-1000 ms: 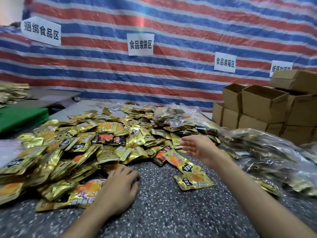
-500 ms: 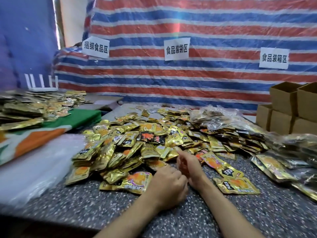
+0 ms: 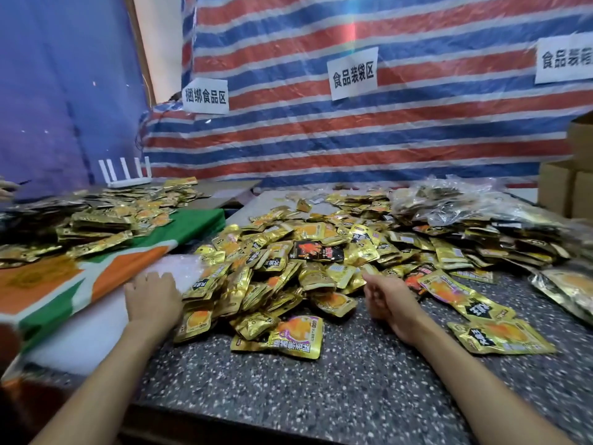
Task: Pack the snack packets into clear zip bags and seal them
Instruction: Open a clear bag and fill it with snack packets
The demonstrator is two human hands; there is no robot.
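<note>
Hands are both seen empty: left hand (image 3: 152, 305) is laid flat, fingers spread, on a whitish stack of what are judged to be clear zip bags (image 3: 86, 329) at the left edge of the bench (image 3: 321, 396); right hand (image 3: 390, 300) is held loosely curled, gripping nothing, just beside the heap of gold snack packets (image 3: 282, 252). Step judged: a fresh bag is being fetched, no packets picked up yet. Next, one bag must be peeled off the stack, its mouth opened, and packets gathered in.
</note>
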